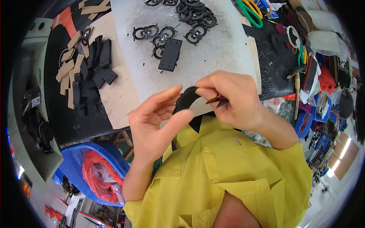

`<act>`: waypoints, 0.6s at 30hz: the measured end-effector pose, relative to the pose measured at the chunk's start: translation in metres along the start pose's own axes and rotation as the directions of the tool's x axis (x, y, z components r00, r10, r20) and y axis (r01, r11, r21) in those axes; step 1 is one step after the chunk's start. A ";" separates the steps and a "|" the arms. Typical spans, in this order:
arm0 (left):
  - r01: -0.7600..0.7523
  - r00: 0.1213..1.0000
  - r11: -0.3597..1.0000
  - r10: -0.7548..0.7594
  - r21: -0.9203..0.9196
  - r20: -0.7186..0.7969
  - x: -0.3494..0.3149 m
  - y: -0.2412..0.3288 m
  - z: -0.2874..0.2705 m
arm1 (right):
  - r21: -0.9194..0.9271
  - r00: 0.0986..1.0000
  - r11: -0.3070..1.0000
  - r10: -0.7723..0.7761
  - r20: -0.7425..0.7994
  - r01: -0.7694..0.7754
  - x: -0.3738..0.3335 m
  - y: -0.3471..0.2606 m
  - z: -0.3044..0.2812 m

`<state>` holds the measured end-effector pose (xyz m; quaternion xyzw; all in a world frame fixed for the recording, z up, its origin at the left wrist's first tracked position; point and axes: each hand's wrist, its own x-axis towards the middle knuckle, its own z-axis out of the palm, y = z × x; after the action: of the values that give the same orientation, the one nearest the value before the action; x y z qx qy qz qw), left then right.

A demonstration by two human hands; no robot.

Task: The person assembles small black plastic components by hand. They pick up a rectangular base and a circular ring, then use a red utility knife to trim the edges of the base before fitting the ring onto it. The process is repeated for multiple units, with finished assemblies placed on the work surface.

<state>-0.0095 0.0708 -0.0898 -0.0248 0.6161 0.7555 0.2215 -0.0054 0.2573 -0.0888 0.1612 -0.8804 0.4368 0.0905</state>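
A black strip [186,99], bent into a curve, is held up in front of my chest. My left hand [150,123] is closed around its left side, thumb below and fingers behind. With thumb and forefinger, my right hand [241,98] pinches the strip's upper end. A dark pointed tool [217,100], whose kind I cannot make out, is tucked in the right hand's fingers. Beyond my hands, a flat black rectangular piece [170,55] with small holes lies on the white board [213,60], against several black double-ring fittings [145,33].
Black strips [102,57] and tan strips [65,70] are heaped at the left of the table. A hammer [297,85] lies at the right edge. Green and yellow rings [251,13] sit at the far right. A blue bin [76,152] with red plastic stands lower left.
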 end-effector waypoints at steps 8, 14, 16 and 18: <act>0.163 0.986 0.986 -0.161 0.044 -0.040 -0.002 0.003 -0.004 | 0.327 0.734 0.669 0.519 0.438 -0.667 0.010 -0.008 -0.022; 0.223 0.969 0.974 -0.224 -0.023 -0.100 0.002 0.003 -0.008 | -0.203 0.982 0.965 -0.144 0.122 0.166 -0.009 -0.002 -0.022; 0.245 0.965 0.969 -0.246 -0.018 -0.093 0.002 0.005 -0.007 | -0.207 0.965 0.946 -0.226 0.132 0.250 -0.011 -0.001 -0.023; 0.247 0.965 0.969 -0.249 -0.028 -0.084 0.000 0.006 -0.006 | -0.223 0.951 0.927 -0.278 0.135 0.303 -0.012 0.001 -0.024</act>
<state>-0.0134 0.0642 -0.0864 -0.1363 0.6108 0.7252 0.2871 0.0060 0.2791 -0.0790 0.2996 -0.8966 0.2998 0.1284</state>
